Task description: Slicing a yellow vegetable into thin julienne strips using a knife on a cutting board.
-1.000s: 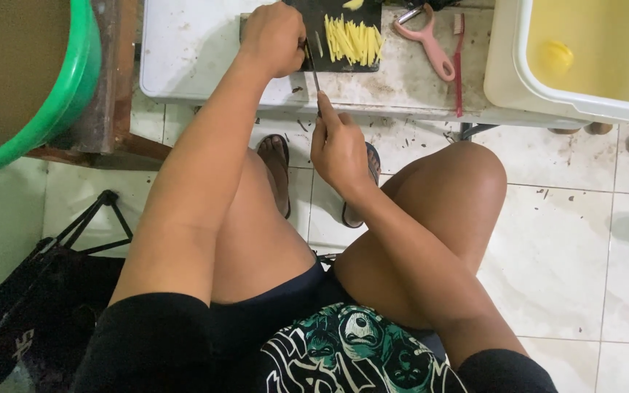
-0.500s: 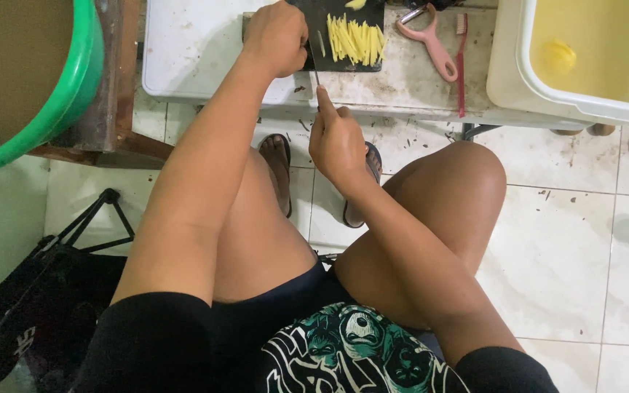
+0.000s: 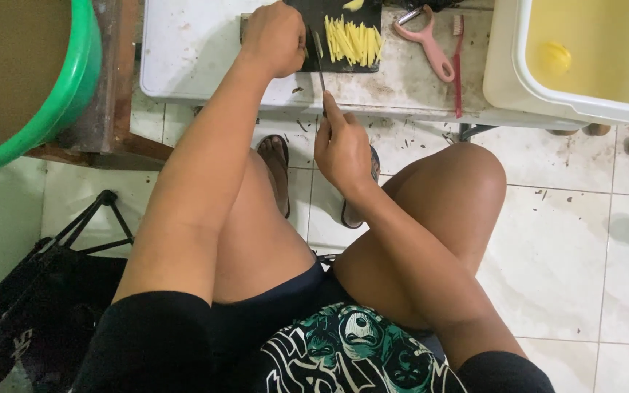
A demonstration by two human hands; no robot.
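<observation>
Bench (image 3: 198, 51) carries a dark cutting board (image 3: 307, 64); yellow strips (image 3: 354, 40) lie on it. Left hand (image 3: 274, 38), closed, rests at the board's near-left corner; right hand (image 3: 342, 149) grips a knife (image 3: 319, 62) over its edge. Slicing looks underway.

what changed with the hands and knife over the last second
Little changed. The right hand with the knife slid up toward the table half a second ago, then drew back toward the body; its grip never let go. The left hand stayed fisted at the left edge of the dark cutting board. The yellow strips, pink peeler, green basin and white tub did not move.
</observation>
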